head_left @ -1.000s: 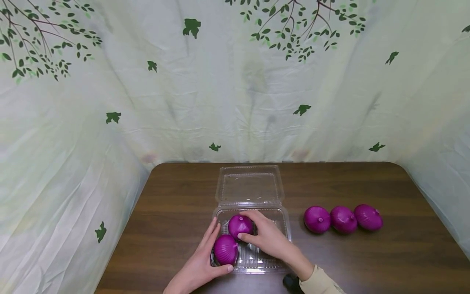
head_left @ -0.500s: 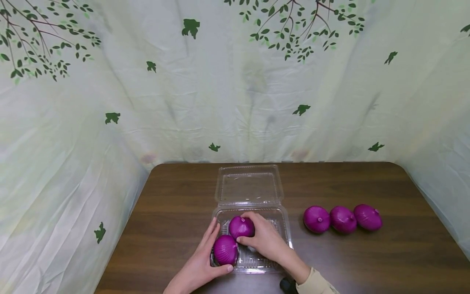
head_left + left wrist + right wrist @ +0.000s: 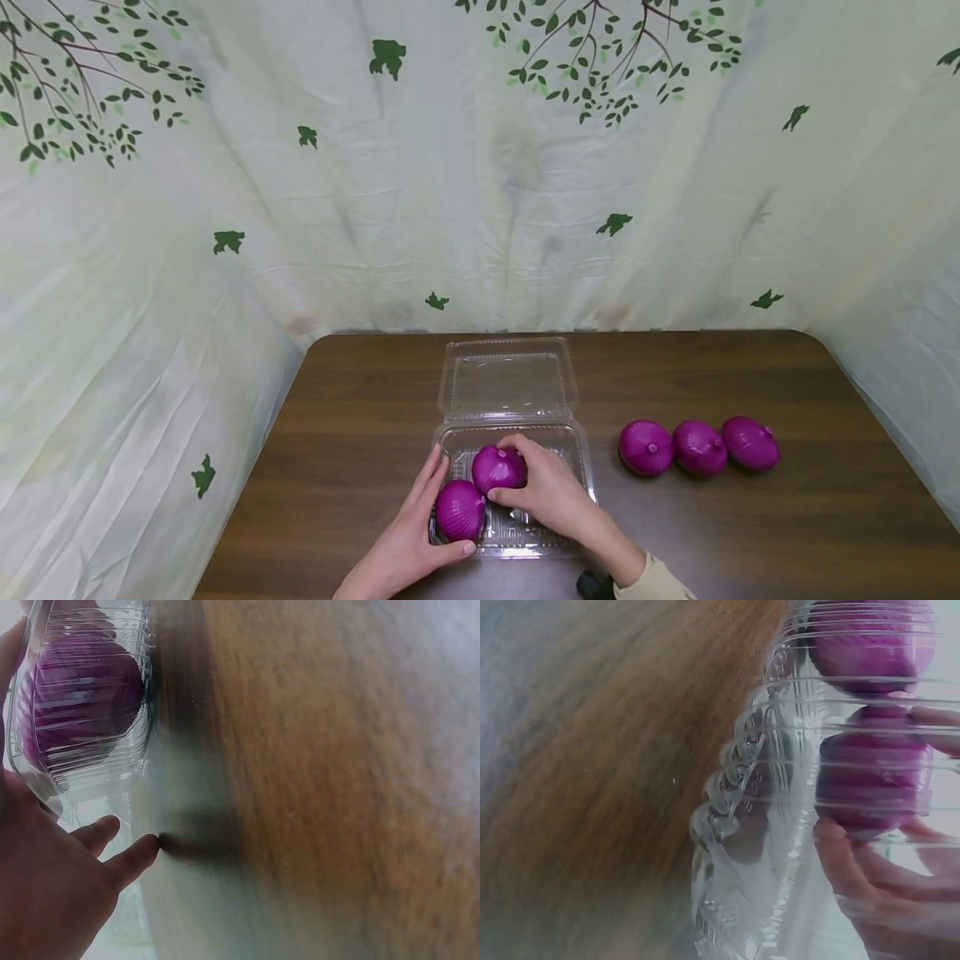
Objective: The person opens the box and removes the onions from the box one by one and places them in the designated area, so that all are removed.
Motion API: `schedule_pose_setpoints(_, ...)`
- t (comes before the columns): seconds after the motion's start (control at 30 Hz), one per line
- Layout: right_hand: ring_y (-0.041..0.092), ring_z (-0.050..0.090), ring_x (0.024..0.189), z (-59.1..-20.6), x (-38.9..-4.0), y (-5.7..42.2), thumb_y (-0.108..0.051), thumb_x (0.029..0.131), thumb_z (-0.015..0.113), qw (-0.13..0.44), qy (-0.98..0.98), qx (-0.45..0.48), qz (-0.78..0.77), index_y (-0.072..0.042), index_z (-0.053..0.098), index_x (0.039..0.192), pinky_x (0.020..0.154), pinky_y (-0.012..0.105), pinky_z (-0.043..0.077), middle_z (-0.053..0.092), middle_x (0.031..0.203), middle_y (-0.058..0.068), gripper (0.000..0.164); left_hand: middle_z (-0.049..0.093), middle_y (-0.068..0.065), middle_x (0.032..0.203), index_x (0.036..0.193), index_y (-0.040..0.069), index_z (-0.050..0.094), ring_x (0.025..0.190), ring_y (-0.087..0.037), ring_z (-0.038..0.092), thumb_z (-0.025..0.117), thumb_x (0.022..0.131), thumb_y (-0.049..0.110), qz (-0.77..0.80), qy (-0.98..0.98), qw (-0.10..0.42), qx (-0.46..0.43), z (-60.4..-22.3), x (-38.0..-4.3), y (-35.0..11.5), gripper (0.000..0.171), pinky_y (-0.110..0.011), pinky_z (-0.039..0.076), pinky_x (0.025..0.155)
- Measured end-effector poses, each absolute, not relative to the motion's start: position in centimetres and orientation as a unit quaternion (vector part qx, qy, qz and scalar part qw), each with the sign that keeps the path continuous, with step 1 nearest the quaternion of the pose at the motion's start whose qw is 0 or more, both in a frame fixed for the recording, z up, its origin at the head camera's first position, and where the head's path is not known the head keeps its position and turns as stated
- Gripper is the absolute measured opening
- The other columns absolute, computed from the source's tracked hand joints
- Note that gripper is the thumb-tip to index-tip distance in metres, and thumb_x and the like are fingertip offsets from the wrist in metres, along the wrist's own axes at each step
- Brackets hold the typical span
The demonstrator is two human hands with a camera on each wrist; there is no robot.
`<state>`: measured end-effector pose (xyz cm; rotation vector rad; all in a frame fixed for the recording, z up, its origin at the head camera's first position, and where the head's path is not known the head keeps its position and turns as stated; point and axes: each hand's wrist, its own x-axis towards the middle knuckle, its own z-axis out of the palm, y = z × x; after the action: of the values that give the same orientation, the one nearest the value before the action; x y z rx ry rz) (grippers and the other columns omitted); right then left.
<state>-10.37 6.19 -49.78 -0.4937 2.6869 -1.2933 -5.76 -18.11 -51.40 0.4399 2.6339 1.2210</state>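
Observation:
A clear plastic clamshell container [image 3: 528, 551] lies on the table in the head view, its lid [image 3: 513, 379] folded back. Inside, at the front left, rests a purple onion [image 3: 459, 510] with a ridged skin. My right hand [image 3: 551, 498] pinches a second purple onion [image 3: 497, 468] between thumb and fingers, just behind and right of the first. My left hand [image 3: 401, 537] spans the container's front-left corner, fingers straight along the side and thumb at the front. The left wrist view shows two of its fingertips [image 3: 146, 851] low by the tabletop; the right wrist view sees the gripped onion [image 3: 874, 776] through the plastic wall.
Three more purple onions [image 3: 699, 448] stand in a row on the brown wooden table [image 3: 360, 400], right of the container. A pale leaf-patterned cloth [image 3: 480, 208] hangs behind the table and at its sides. A small black object [image 3: 594, 585] shows beside the right wrist.
My right hand has shifted the onion it holds slightly to the right and toward the front inside the container. The left hand and the front-left onion keep their places.

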Motion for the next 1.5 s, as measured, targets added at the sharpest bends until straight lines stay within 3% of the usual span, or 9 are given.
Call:
schedule_pose_setpoints(0.2, 0.019, 0.061, 0.103, -49.6, -9.9, 6.4, -0.044, 0.076, 0.083, 0.049, 0.889, -0.161, -0.425, -0.023, 0.057, 0.126, 0.080, 0.038, 0.052, 0.063, 0.119, 0.000, 0.060, 0.000, 0.006, 0.165, 0.158, 0.011, 0.019, 0.145, -0.026, 0.020, 0.083, 0.074, 0.048, 0.422, 0.888, 0.096, 0.155, -51.4, -5.7, -18.1, 0.112, -0.053, 0.034, 0.107)
schedule_pose_setpoints(0.53, 0.013, 0.054, 0.116, -49.0, -8.5, 6.9, -0.032, 0.076, 0.086, 0.008, 0.882, -0.175, -0.438, -0.026, 0.056, 0.127, 0.093, 0.041, 0.049, 0.058, 0.127, -0.010, 0.060, -0.001, 0.006, 0.165, 0.158, 0.013, 0.018, 0.145, -0.031, 0.023, 0.082, 0.075, 0.051, 0.420, 0.889, 0.108, 0.145, -51.4, -5.8, -18.0, 0.111, -0.055, 0.038, 0.103)
schedule_pose_setpoints(0.8, 0.011, 0.055, 0.113, -48.9, -7.6, 7.7, -0.038, 0.075, 0.086, -0.026, 0.862, -0.166, -0.478, -0.030, 0.055, 0.129, 0.089, 0.043, 0.052, 0.057, 0.127, -0.013, 0.062, 0.000, 0.007, 0.165, 0.158, 0.014, 0.019, 0.144, -0.032, 0.025, 0.081, 0.075, 0.052, 0.419, 0.890, 0.108, 0.143, -51.5, -5.8, -17.9, 0.111, -0.055, 0.040, 0.102)
schedule_pose_setpoints(0.97, 0.011, 0.057, 0.107, -48.9, -7.3, 8.2, -0.042, 0.073, 0.086, -0.032, 0.843, -0.153, -0.515, -0.032, 0.055, 0.130, 0.084, 0.034, 0.054, 0.057, 0.124, -0.016, 0.065, -0.002, 0.011, 0.164, 0.159, 0.016, 0.018, 0.145, -0.029, 0.023, 0.082, 0.074, 0.052, 0.425, 0.887, 0.111, 0.145, -51.4, -5.9, -18.0, 0.112, -0.054, 0.038, 0.104)
schedule_pose_setpoints(1.3, 0.022, 0.063, 0.101, -48.8, -6.5, 9.7, -0.034, 0.072, 0.088, -0.010, 0.810, -0.126, -0.572, -0.034, 0.057, 0.129, 0.083, 0.037, 0.055, 0.059, 0.124, -0.010, 0.065, 0.000, 0.006, 0.165, 0.158, 0.014, 0.019, 0.144, -0.032, 0.025, 0.081, 0.074, 0.054, 0.416, 0.892, 0.100, 0.146, -51.5, -5.8, -18.0, 0.111, -0.056, 0.039, 0.102)
schedule_pose_setpoints(1.5, 0.019, 0.059, 0.110, -48.7, -6.0, 11.0, -0.030, 0.071, 0.089, -0.036, 0.793, -0.107, -0.599, -0.030, 0.059, 0.128, 0.086, 0.033, 0.054, 0.060, 0.127, -0.007, 0.064, -0.001, 0.005, 0.165, 0.158, 0.014, 0.018, 0.144, -0.033, 0.024, 0.081, 0.075, 0.053, 0.420, 0.889, 0.103, 0.149, -51.5, -5.8, -18.1, 0.112, -0.057, 0.039, 0.102)
